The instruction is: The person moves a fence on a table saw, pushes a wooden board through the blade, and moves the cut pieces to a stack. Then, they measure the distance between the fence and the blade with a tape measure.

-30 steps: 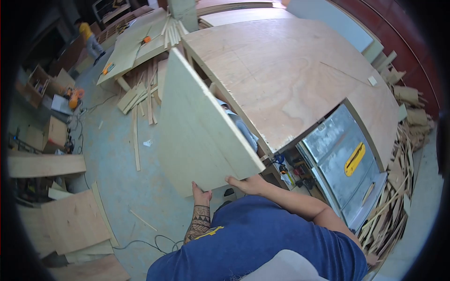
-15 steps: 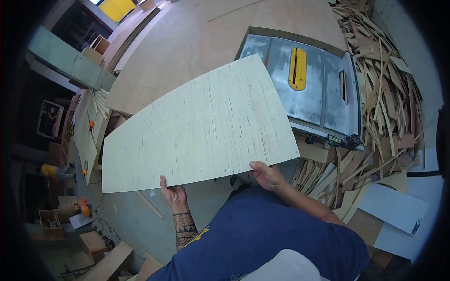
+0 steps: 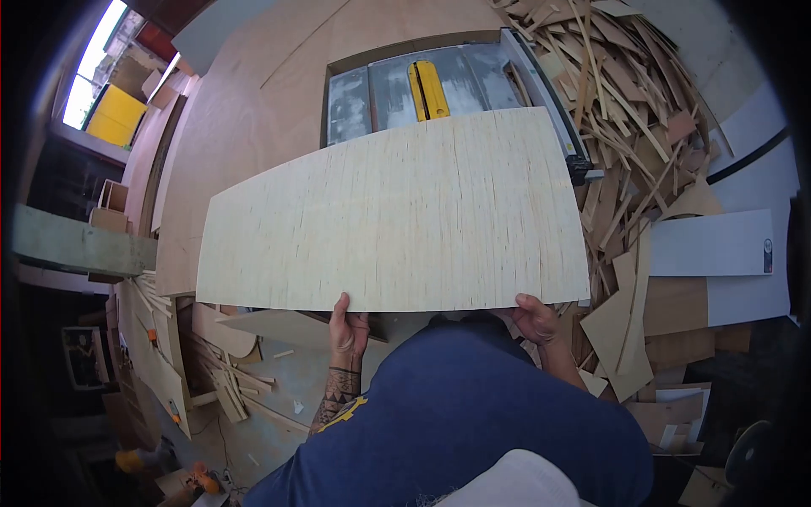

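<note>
A broad, pale plywood panel point(image 3: 397, 211) with dark grain streaks spans the middle of the view, held in both hands. My left hand point(image 3: 348, 331) grips its near edge left of centre, thumb on top and fingers underneath. Toward the right end of that same edge, my right hand point(image 3: 535, 319) holds on in the same way. The panel's far edge overlaps the table saw point(image 3: 486, 80) and covers the lower end of its yellow blade insert point(image 3: 429, 91).
A large plywood worktop point(image 3: 245, 118) surrounds the saw on the left and far side. Wood offcuts point(image 3: 625, 101) are heaped along the right, with white boards point(image 3: 714, 245) nearer me. A grey beam point(image 3: 84, 241) juts in from the left. Scrap strips point(image 3: 232, 384) lie at lower left.
My view and body have turned rightward toward the saw. The panel has swung from a tilt to nearly level across my front, now overlapping more of the saw. Both hands keep their grip.
</note>
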The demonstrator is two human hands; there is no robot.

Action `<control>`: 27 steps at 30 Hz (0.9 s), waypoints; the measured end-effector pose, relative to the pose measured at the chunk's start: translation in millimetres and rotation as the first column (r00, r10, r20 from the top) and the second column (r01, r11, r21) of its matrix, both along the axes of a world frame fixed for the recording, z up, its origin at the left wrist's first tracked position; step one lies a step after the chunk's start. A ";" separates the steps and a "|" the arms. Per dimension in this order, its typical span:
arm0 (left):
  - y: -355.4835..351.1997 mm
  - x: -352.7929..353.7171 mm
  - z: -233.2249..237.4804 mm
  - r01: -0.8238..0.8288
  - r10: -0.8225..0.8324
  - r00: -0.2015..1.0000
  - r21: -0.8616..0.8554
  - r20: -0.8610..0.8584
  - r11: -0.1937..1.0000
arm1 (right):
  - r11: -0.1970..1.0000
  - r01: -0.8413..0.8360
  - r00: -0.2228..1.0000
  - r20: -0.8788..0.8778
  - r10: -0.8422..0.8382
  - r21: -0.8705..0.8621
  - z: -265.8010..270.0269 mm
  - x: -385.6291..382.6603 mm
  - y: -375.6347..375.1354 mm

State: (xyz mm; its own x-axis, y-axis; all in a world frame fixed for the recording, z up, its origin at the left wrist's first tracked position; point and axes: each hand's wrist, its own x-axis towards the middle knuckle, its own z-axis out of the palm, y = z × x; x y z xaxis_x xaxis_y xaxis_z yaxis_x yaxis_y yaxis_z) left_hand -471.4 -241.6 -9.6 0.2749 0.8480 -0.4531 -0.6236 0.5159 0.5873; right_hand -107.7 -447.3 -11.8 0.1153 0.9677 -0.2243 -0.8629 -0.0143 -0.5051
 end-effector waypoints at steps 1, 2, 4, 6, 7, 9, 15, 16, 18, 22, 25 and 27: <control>-6.3 13.1 -8.0 0.018 -0.019 1.000 -0.025 -0.009 1.000 | 0.996 0.069 0.998 -0.005 -0.069 -0.063 -2.5 3.6 -8.2; -10.3 18.1 -11.9 0.047 -0.047 0.999 -0.035 0.000 0.998 | 0.993 0.098 0.995 0.004 -0.098 -0.073 -10.3 5.1 -13.8; -15.1 26.7 -25.3 0.134 -0.132 0.991 -0.096 0.026 0.986 | 0.976 0.208 0.978 0.020 -0.207 -0.063 -33.8 13.4 -18.4; -14.4 25.2 -34.8 0.170 -0.168 0.985 -0.113 0.026 0.979 | 0.960 0.264 0.964 0.049 -0.260 -0.092 -57.4 15.1 -19.2; -12.5 22.5 -38.6 0.192 -0.189 0.981 -0.139 0.033 0.971 | 0.958 0.267 0.964 0.014 -0.267 -0.106 -68.4 14.0 -16.9; -7.8 22.3 -48.5 0.227 -0.223 0.974 -0.158 0.047 0.961 | 0.955 0.277 0.960 -0.007 -0.279 -0.108 -79.5 14.7 -15.8; 1.9 25.9 -90.8 0.328 -0.323 0.944 -0.283 0.066 0.901 | 0.771 0.527 0.834 0.045 -0.549 -0.359 -110.6 17.5 15.4; 2.9 27.9 -94.6 0.334 -0.330 0.942 -0.284 0.063 0.899 | 0.767 0.531 0.830 0.043 -0.556 -0.361 -113.4 20.8 24.1; 6.9 34.8 -100.4 0.354 -0.357 0.933 -0.266 0.039 0.897 | 0.690 0.583 0.794 0.124 -0.595 -0.428 -117.5 35.9 43.9; 20.7 31.9 -90.6 0.453 -0.461 0.886 -0.315 0.054 0.834 | 0.606 0.598 0.771 0.171 -0.613 -0.525 -129.1 67.6 71.9; 33.4 9.9 -71.2 -0.063 0.040 0.995 -0.255 -0.092 0.965 | 0.546 0.641 0.741 0.247 -0.625 -0.540 -110.9 72.4 83.3; 57.0 -30.1 -85.0 -0.333 0.307 0.937 -0.170 -0.164 0.927 | 0.551 0.628 0.758 0.272 -0.592 -0.550 -105.3 66.7 75.1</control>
State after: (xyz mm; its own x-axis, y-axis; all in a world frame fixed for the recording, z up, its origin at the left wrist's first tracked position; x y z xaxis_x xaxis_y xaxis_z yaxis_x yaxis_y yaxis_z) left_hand -501.5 -184.7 -94.6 -0.0703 0.7740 -0.6293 -0.6980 0.4125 0.5854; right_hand -41.0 -372.1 -117.1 0.6555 0.3335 -0.6776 -0.7520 0.2062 -0.6261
